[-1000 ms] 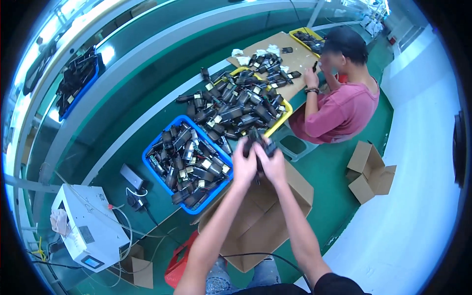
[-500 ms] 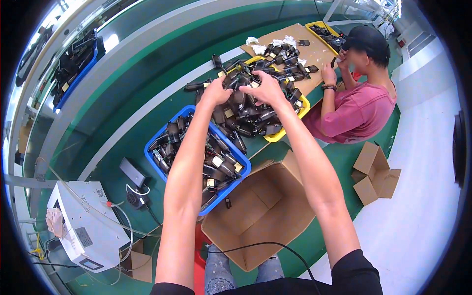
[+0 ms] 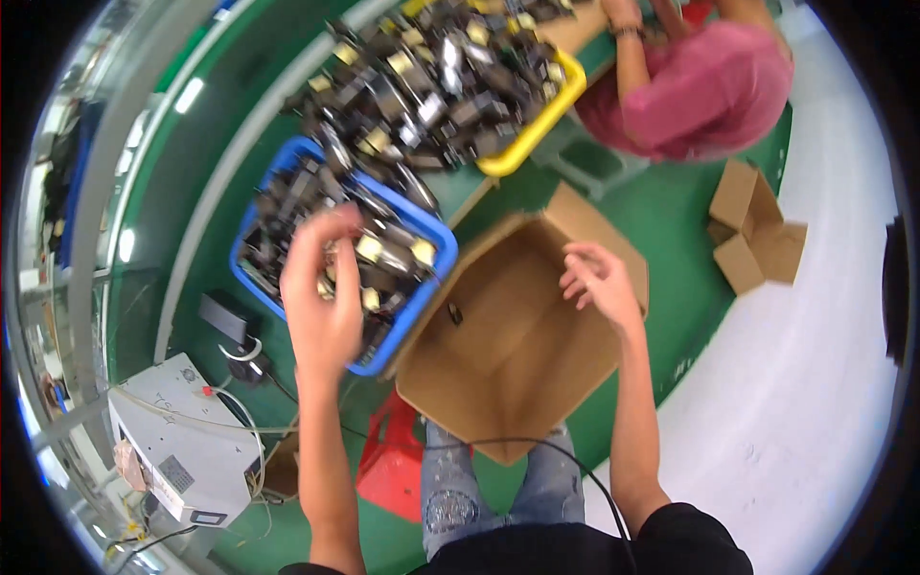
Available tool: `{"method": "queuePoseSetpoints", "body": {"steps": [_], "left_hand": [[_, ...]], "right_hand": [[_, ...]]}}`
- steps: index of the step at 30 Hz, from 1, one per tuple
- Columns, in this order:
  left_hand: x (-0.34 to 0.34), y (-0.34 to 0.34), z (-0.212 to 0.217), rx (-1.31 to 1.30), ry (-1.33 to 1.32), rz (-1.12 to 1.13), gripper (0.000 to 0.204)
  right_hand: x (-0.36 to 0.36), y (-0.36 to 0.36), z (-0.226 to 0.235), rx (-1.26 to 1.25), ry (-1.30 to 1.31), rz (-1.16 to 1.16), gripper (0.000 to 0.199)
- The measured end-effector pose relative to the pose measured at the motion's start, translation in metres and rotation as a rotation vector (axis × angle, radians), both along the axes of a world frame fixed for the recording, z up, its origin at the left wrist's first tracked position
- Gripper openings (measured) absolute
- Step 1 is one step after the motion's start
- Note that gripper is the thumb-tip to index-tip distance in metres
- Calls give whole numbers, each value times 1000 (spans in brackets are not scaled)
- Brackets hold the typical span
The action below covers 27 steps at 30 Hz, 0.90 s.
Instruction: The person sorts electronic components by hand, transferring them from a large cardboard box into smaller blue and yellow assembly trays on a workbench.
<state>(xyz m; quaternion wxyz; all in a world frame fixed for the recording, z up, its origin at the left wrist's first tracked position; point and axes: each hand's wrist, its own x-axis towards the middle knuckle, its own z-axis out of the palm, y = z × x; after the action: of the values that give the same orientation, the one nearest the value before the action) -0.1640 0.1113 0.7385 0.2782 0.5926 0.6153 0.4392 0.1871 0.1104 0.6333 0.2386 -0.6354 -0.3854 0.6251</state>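
Observation:
My left hand (image 3: 324,297) hovers over the blue basket (image 3: 443,251), fingers bent and thumb apart, with no object visible in it; motion smears it a little. Heaped in that basket are dark, translucent plastic devices (image 3: 388,235) with pale yellow labels. My right hand (image 3: 602,286) is in front of the right wall of an open cardboard box (image 3: 508,316), its fingers loosely curled and apart, holding nothing. A small dark piece (image 3: 455,312) shows inside the box. Beyond the blue basket, more such devices are piled in and around a yellow basket (image 3: 537,144).
A person in a pink shirt (image 3: 709,91) sits at the far right by the bench. A smaller open carton (image 3: 757,230) stands on the floor at right. At left are a white machine (image 3: 182,446) with hoses and a black cable. A red stool (image 3: 391,460) is beside my legs.
Both hands have drawn back toward me from the far pile and moved apart, the left to above the blue basket, the right to the cardboard box. The view has tipped downward.

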Motion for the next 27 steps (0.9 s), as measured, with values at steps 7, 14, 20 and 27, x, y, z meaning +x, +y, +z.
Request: {"method": "queuePoseSetpoints", "body": {"steps": [7, 14, 20, 27], "left_hand": [[98, -173, -283, -1002, -16, -227, 13], [87, -242, -656, -1287, 385, 53, 49], [105, -233, -763, -1044, 723, 172, 75], [167, -215, -729, -1342, 407, -91, 69]], "right_hand": [[23, -229, -331, -901, -44, 236, 40], [-23, -304, -521, -582, -204, 248, 36], [-31, -275, -602, -600, -20, -131, 28], [29, -278, -612, -341, -329, -42, 31]]}}
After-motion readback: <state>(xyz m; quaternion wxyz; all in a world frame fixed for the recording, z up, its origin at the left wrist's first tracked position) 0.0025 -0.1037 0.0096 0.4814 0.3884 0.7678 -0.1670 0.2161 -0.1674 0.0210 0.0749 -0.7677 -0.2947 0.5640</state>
